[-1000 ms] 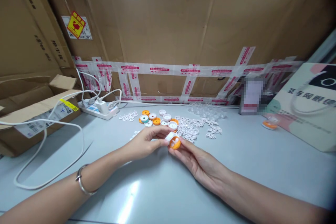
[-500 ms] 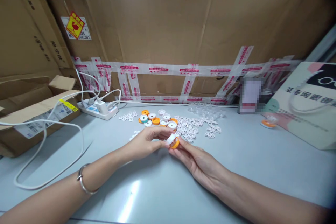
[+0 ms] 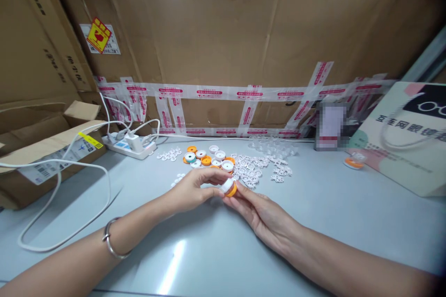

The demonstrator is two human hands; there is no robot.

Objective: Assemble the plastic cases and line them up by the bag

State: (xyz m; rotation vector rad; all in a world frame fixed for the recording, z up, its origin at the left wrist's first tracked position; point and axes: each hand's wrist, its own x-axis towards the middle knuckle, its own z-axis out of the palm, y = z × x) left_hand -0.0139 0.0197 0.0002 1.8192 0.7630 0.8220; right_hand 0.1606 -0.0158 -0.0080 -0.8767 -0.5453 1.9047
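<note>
My left hand comes in from the left, its thumb and fingers closed on a small white plastic ring. From the right, my right hand pinches an orange plastic ring that meets the white one at a tilt. Between the two rings a clear part shows slightly; the fingertips hide the rest. Just beyond the hands lie several white and orange round caps, a heap of small white openwork discs and a pile of clear plastic pieces.
Small white round pieces lie left of the caps. A power strip with white cables and an open carton stand at left. At right are an orange-and-white piece and a printed box. A large cardboard box backs the table.
The white and orange rings have come slightly closer together, with less of the clear part showing. Both hands keep nearly the same place; the view has shifted a little.
</note>
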